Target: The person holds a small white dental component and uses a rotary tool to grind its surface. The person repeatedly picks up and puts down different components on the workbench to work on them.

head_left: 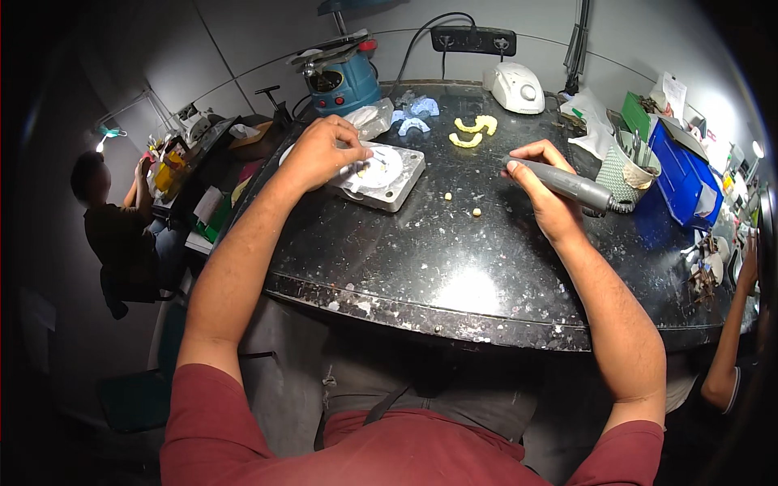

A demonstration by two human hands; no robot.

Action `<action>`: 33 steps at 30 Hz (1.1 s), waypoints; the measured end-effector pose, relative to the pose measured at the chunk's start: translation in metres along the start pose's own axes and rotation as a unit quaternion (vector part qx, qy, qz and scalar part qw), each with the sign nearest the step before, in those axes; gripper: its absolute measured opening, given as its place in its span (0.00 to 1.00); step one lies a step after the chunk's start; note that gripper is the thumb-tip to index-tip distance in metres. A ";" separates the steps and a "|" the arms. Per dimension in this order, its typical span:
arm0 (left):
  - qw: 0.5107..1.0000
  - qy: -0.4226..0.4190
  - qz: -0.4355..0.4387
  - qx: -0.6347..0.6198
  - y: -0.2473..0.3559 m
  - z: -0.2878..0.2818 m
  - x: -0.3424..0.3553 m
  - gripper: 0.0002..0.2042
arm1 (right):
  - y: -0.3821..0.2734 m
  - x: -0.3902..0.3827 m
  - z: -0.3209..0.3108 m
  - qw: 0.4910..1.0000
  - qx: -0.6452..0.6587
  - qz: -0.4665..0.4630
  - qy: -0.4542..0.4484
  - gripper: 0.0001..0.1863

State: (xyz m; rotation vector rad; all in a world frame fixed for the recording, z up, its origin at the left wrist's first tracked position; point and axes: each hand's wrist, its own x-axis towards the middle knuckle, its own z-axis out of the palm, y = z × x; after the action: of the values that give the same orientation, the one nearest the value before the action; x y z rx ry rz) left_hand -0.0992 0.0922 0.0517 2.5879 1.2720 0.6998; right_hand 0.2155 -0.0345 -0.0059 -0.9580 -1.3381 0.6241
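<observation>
My left hand (pixel 324 150) is closed at the metal block (pixel 397 197), its fingertips over the white disc (pixel 387 174) set in it, which has small cream pieces on it; what the fingers grip is too small to make out. My right hand (pixel 541 178) is wrapped round a grey rotary handpiece (pixel 571 185), held above the black bench (pixel 389 292). Two small cream tooth-like pieces (pixel 448 197) lie between the hands. Farther back are several blue dental models (pixel 413 126) and yellow ones (pixel 465 139).
A teal machine (pixel 344 85), a white control unit (pixel 515 87) and a power strip (pixel 472 40) sit at the back. Right are a tool cup (pixel 626 174), blue trays (pixel 681 182) and metal articulators (pixel 701 267). A person (pixel 113 227) sits at the left bench; another person's arm (pixel 721 373) is far right.
</observation>
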 end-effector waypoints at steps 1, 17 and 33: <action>1.000 0.001 -0.002 -0.001 -0.002 0.001 0.000 0.09 | 0.000 0.000 0.000 1.000 0.000 0.001 0.000 0.06; 0.996 -0.066 -0.036 -0.052 -0.004 -0.003 -0.013 0.08 | 0.000 -0.003 0.000 0.999 -0.023 0.016 -0.035 0.08; 0.995 0.000 -0.028 -0.099 0.003 0.003 -0.012 0.11 | -0.001 -0.004 0.001 0.997 -0.060 0.019 -0.041 0.09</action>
State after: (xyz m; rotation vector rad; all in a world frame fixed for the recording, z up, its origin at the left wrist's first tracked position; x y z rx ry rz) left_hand -0.1021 0.0806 0.0464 2.3839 1.2045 0.7724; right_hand 0.2135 -0.0379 -0.0072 -1.0658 -1.4463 0.6232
